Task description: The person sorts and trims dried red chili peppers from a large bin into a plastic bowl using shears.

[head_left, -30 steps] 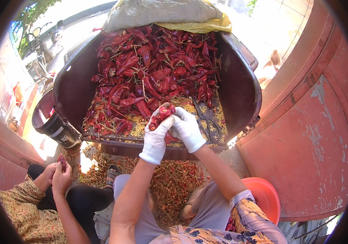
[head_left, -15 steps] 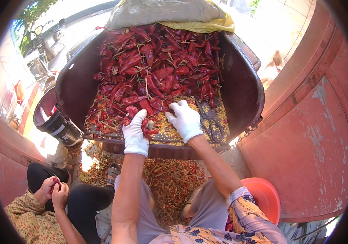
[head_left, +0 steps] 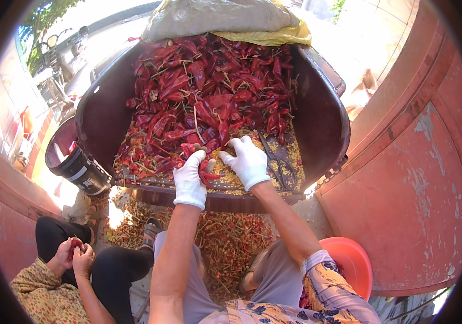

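Observation:
My left hand (head_left: 190, 181), in a white glove with grey fingertips, is closed around a few dried red chili peppers (head_left: 208, 174). To its right is my gloved right hand (head_left: 246, 162); its thumb and fingers curl at the tip of a red chili pepper (head_left: 224, 132) on the edge of the heap. A large heap of dried chili peppers (head_left: 177, 86) fills the back of a dark metal cart bed (head_left: 323, 102). Yellow seeds (head_left: 236, 186) cover the bed in front. Black-handled scissors (head_left: 277, 164) lie just right of my right hand.
A black bucket (head_left: 82, 173) hangs at the cart's left. Stems and scraps (head_left: 231, 237) litter the floor below. An orange-red basin (head_left: 350, 259) stands by my right elbow. At lower left, another person's hands (head_left: 74, 256) hold a red pepper. Sacks (head_left: 220, 19) cover the heap's far end.
My left hand has moved right, closer to my right hand, with the peppers still in it. A pepper by my right fingertips now points more toward me.

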Action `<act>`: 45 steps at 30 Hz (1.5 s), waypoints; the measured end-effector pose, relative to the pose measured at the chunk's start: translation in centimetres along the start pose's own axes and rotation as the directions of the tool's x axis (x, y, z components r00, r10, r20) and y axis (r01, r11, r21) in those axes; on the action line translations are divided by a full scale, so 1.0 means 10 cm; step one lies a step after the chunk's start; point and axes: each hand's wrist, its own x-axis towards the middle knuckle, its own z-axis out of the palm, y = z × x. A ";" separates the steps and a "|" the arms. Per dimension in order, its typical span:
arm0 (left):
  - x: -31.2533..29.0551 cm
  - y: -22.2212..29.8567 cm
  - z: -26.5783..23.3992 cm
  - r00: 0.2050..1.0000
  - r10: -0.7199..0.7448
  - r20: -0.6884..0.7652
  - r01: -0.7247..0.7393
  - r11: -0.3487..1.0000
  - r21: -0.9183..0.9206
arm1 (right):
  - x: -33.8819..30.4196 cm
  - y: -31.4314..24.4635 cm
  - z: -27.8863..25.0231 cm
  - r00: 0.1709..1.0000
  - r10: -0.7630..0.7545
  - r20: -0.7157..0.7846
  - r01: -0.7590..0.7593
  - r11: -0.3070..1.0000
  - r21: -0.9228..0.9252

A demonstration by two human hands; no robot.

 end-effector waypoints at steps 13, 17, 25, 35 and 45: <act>0.02 -0.11 0.08 1.000 0.008 0.027 -0.009 0.999 0.042 | 0.13 0.05 0.07 0.996 0.085 -0.018 -0.085 0.996 -0.021; 0.06 -0.10 0.03 0.996 0.071 0.059 -0.075 0.994 0.075 | 0.07 0.02 -0.06 0.985 0.154 -0.077 -0.110 0.909 0.401; -0.02 -0.08 0.16 0.967 0.058 0.247 -0.082 0.993 0.089 | -0.16 -0.12 -0.27 0.985 -0.013 0.170 -0.111 0.703 0.702; -0.19 -0.10 0.20 0.908 0.087 0.410 -0.257 0.889 0.379 | 0.00 0.00 -0.60 0.975 0.069 0.210 -0.216 0.502 0.838; -0.23 -0.12 0.18 0.919 -0.094 0.384 -0.045 0.940 0.337 | -0.06 -0.06 -0.69 0.994 -0.102 0.045 0.034 0.660 0.750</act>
